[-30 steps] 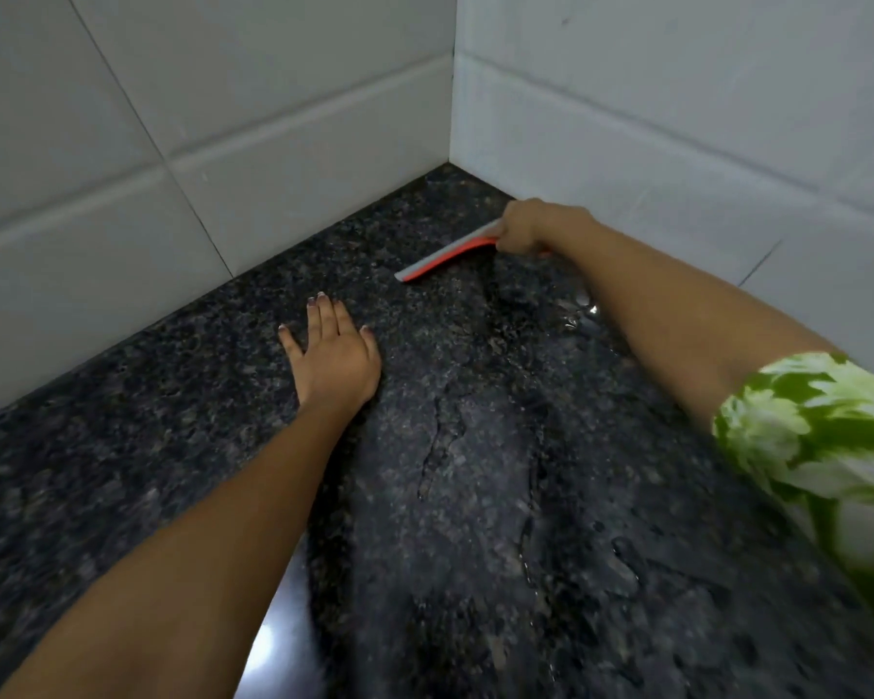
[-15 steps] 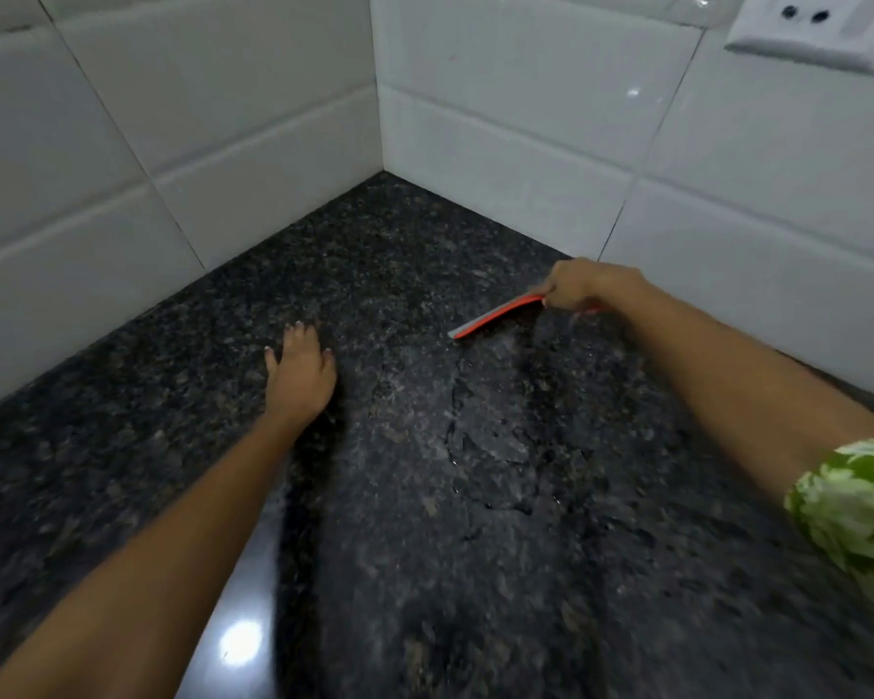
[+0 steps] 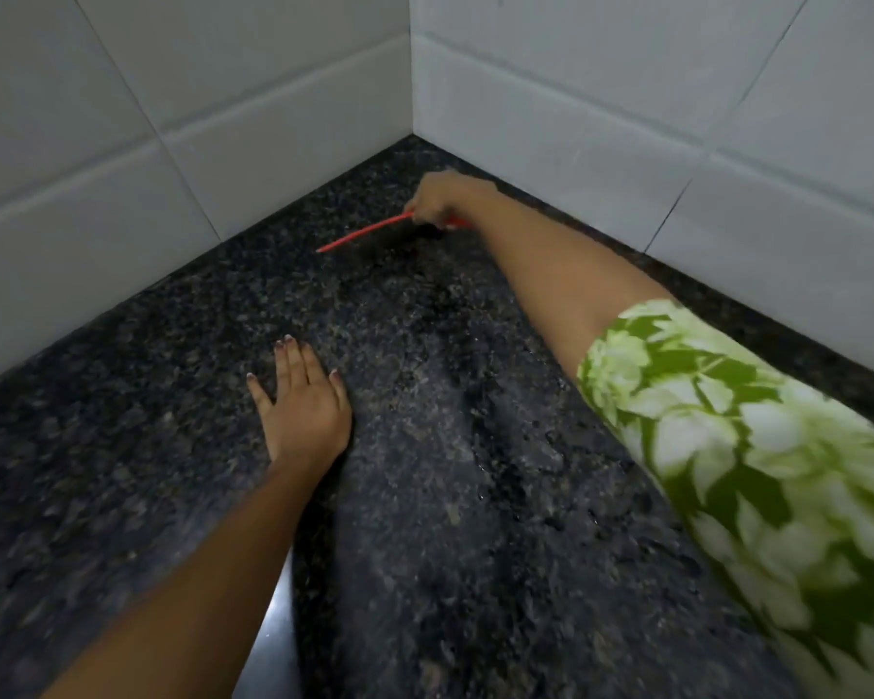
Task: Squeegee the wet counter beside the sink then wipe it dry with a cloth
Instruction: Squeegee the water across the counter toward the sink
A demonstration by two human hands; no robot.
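The table [image 3: 122, 446] is a dark speckled stone surface that runs into a corner formed by two white tiled walls [image 3: 273, 93], and I use this corner as the landmark for all places. The right hand [image 3: 437, 199] is close to the corner, just in front of it and a little to its right, with the arm stretched far across the table. Its fingers are closed around the handle of the red squeegee [image 3: 362, 233], so the handle itself is mostly hidden inside the grip. The thin red blade comes out from the hand toward the left and lies on the stone just before the corner, slightly slanted, with its free end pointing away from the right wall. The left hand [image 3: 304, 406] is well apart from the corner, on the near side of the squeegee. It lies flat, palm down, on the table; its fingers [image 3: 291, 363] are straight and a little spread, and they hold nothing. Between the corner and the near edge of the view, a darker streaked band of the table shines a little, with small drops visible in it, which looks wet. The right arm wears a short green and white flowered sleeve [image 3: 727, 446], blurred at the near side.
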